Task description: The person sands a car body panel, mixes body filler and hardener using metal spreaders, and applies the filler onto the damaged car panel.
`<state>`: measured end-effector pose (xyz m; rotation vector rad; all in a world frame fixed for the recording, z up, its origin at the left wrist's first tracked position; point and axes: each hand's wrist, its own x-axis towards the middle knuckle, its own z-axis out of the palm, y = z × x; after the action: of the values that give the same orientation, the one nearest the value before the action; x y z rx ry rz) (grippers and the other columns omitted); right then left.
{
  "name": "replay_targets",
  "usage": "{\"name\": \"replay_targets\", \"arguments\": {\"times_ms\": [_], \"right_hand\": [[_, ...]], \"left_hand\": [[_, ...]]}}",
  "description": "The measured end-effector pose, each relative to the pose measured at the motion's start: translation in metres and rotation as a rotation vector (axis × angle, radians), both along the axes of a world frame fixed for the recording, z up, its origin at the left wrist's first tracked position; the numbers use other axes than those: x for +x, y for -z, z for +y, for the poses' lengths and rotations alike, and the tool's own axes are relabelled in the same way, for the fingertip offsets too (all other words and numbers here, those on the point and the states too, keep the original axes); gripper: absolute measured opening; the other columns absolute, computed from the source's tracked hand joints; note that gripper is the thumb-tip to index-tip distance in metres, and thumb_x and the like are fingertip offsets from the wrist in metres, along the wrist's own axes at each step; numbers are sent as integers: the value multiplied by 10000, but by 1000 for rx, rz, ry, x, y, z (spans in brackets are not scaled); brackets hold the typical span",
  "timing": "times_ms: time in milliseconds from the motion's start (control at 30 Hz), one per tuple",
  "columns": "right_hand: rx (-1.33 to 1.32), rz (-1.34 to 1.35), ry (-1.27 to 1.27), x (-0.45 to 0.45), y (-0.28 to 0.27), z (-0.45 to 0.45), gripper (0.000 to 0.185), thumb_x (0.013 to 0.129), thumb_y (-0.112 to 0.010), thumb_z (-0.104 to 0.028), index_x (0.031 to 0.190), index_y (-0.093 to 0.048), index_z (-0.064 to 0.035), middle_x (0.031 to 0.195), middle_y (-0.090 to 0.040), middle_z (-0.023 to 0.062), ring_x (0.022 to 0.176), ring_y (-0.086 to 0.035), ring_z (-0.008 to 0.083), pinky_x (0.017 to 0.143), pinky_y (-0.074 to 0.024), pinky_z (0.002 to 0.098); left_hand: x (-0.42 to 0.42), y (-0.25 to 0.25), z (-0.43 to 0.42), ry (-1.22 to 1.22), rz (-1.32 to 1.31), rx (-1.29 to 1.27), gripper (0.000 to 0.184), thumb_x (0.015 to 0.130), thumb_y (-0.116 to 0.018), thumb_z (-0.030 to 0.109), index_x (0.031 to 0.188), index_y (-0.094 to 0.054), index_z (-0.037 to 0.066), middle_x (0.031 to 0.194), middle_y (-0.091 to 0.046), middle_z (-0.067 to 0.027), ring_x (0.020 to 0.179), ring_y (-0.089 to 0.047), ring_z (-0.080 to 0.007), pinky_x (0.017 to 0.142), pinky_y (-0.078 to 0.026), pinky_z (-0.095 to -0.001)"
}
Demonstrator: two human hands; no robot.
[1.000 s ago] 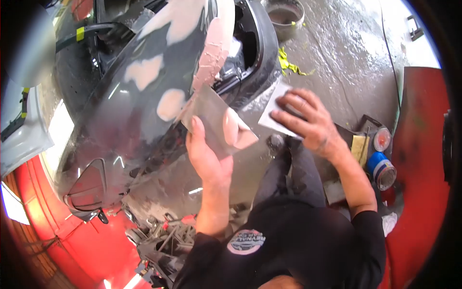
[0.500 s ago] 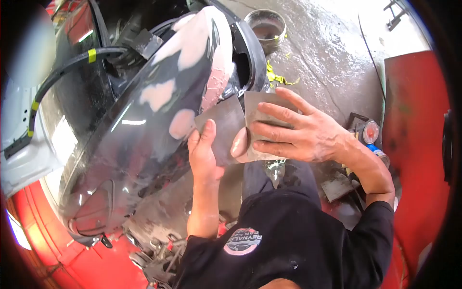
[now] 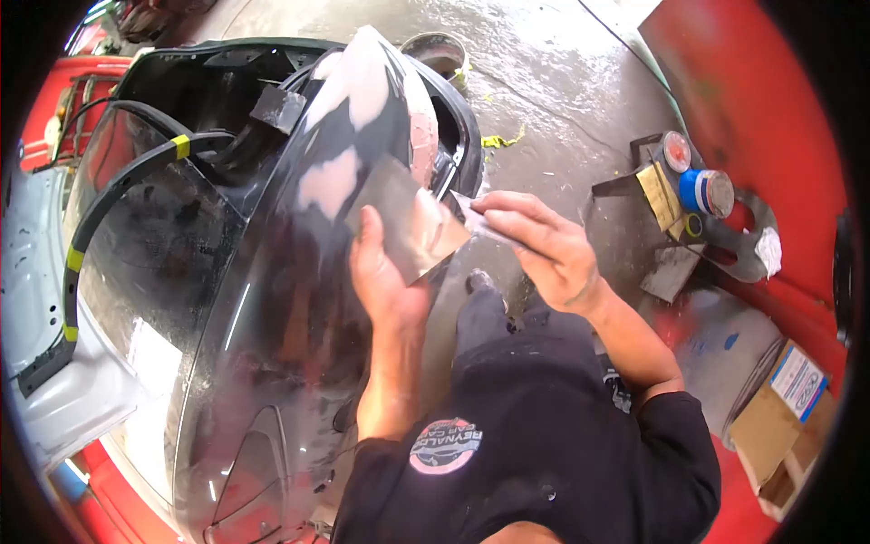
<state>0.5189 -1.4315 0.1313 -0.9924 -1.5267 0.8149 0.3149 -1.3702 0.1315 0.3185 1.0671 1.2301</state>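
Note:
My left hand (image 3: 388,283) is closed on a flat metal filler spreader (image 3: 385,201), thumb on its upper face. A smear of pinkish body filler (image 3: 431,218) lies on that plate near its right side. My right hand (image 3: 555,256) grips a second filler spreader (image 3: 482,223), seen nearly edge-on, its tip close to the first plate's right corner. Whether the two plates touch, I cannot tell. Beyond my hands is a dark car fender (image 3: 281,263) bearing pale pink filler patches (image 3: 328,189) and a rough pink strip along its wheel-side edge.
A grey block (image 3: 278,110) rests on the car's far side. On the floor are a round basin (image 3: 437,54) and a yellow-green scrap (image 3: 503,140). To the right, a small stand (image 3: 739,249) holds a blue can (image 3: 705,192); a cardboard box (image 3: 784,426) sits lower right.
My right hand has moved down and turned its spreader from flat to nearly edge-on. Filler now lies spread on the left plate. The view has shifted, showing more of the stand and box.

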Motion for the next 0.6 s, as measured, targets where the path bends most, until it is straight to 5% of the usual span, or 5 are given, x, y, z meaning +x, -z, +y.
{"name": "replay_targets", "arguments": {"times_ms": [167,400,600], "right_hand": [[110,-627,165,15,25,-14,426,830,-673,-66,1246,-727,-145,1262,-658,119,1200,-608,353,1038,-498,476],[340,-851,117,47,-22,-4,400,812,-677,-175,1203,-730,-239,1292,-640,45,1256,-583,313,1107,-452,536],[397,-875,-20,60,-5,16,367,823,-671,-243,1187,-705,-212,1304,-632,44,1239,-597,313,1124,-436,552]], "left_hand": [[-2,-14,-2,102,-6,43,401,1054,-613,275,1316,-583,-27,1241,-668,-147,1134,-672,-262,985,-546,-412],[8,-15,8,282,168,85,391,1062,-599,273,1282,-605,-51,1223,-692,-144,1078,-698,-239,957,-556,-388],[32,-19,6,267,274,90,412,1059,-607,281,1290,-598,-60,1223,-694,-146,1066,-702,-248,941,-561,-387]]}}
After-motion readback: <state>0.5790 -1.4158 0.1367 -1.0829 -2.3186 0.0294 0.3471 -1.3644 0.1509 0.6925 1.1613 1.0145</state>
